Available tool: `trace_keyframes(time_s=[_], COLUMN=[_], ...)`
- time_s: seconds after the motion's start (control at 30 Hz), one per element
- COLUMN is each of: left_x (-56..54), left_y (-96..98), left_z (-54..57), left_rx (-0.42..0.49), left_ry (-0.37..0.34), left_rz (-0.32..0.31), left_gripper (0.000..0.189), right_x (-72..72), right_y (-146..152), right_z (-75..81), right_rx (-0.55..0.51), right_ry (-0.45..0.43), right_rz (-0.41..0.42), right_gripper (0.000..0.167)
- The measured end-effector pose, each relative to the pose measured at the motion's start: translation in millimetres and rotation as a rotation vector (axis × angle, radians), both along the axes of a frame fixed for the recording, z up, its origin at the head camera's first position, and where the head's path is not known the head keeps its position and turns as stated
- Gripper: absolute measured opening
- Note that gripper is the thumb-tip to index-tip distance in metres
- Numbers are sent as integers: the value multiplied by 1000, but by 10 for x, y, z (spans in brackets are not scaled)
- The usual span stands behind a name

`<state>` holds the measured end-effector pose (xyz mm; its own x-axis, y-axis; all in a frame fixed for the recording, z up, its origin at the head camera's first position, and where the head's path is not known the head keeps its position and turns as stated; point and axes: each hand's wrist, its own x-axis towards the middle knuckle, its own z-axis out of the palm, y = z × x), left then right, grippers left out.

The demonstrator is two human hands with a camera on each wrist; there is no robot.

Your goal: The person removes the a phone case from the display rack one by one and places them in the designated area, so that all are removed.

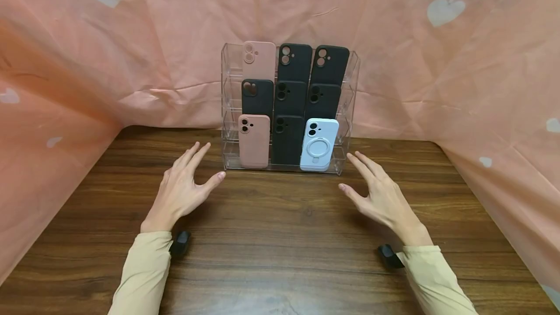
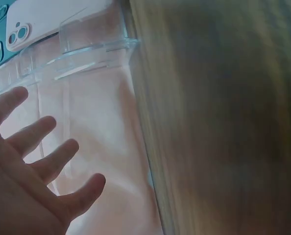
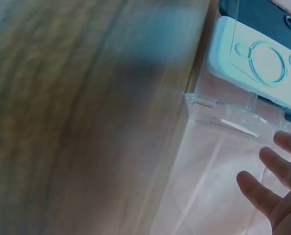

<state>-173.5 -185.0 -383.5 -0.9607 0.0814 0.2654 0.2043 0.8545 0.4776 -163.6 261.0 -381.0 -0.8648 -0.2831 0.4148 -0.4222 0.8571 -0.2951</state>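
Observation:
A clear acrylic stand rises in steps at the back of the table and bears several phone cases in three rows. Its front row has a pink case, a black case and a light blue case with a ring on its back. Behind them lean more black cases and a pink case at top left. My left hand, fingers spread, is beside the stand's left front corner. Opposite, my right hand is spread by the right front corner. Both hold nothing.
The brown wooden table stretches in front of the stand. Pink cloth with white hearts hangs behind and along both sides. A dark wrist camera sits at the left cuff, another dark camera at the right.

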Motion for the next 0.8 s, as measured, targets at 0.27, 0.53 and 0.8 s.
trace_keyframes(time_s=[0.27,0.53,0.8], left_x=[-110,-251,-389], left_y=[65,97,193], left_z=[36,-5,-4], left_rx=[92,295,478], left_ry=[-8,71,118], left_rz=[11,25,90], left_gripper=[74,63,51], right_x=[-96,-206,-326], right_y=[-78,-137,-166], right_z=[49,103,118], right_rx=[-55,-174,-250], right_ry=[71,117,174], right_rz=[47,89,91], right_gripper=[64,60,55])
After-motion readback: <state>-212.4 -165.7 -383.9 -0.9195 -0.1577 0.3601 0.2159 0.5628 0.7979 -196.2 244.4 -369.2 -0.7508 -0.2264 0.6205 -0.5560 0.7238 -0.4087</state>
